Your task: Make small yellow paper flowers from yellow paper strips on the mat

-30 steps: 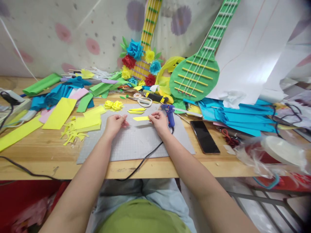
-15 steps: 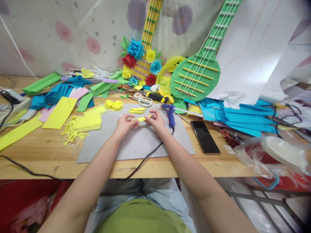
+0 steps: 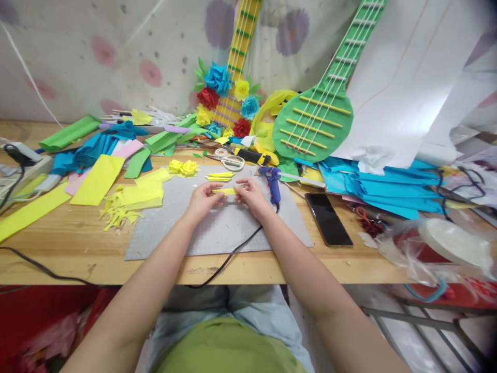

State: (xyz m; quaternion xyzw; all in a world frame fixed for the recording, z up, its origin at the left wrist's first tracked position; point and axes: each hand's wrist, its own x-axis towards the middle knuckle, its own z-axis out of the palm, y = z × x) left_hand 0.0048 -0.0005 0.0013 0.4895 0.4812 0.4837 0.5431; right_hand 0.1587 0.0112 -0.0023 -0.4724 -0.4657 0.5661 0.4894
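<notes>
A narrow yellow paper strip stretches level between my two hands, above a grey cutting mat. My left hand pinches its left end, and my right hand pinches the right end. Just beyond the fingers, several folded yellow paper pieces lie on the mat. Yellow paper flowers sit at the mat's far left corner. To the right of my right hand, a blue glue gun rests on its side with a black cord running toward me.
Scissors and a black-and-yellow tool lie behind the mat. A phone is on the right. Yellow paper scraps and sheets are at left. A green paper instrument leans at the back, near blue crepe paper.
Both hands stay almost in place on the strip. The strip now lies more level, where before its right end tilted up. The view has shifted slightly.
</notes>
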